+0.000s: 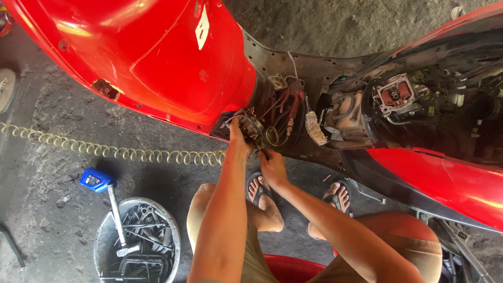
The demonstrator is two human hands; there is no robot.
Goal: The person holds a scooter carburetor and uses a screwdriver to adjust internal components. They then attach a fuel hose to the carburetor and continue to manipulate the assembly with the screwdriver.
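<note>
A red scooter [173, 63] lies stripped in front of me, its inner frame and wiring exposed. My left hand [239, 137] grips a small metal engine part [251, 126] at the opening in the body panel, beside a bundle of red and black wires [285, 112]. Just below it, my right hand [272, 166] pinches a small tool or fastener against the same part; what it holds is too small to tell. Further right, the open carburettor [395, 97] sits among hoses.
A coiled yellow air hose [110, 152] runs across the concrete floor at left. A round metal basin [105, 246] full of wrenches stands at bottom left, with a blue oil bottle [97, 180] beside it. My sandalled feet [262, 191] rest under the scooter; I sit on a red stool [293, 268].
</note>
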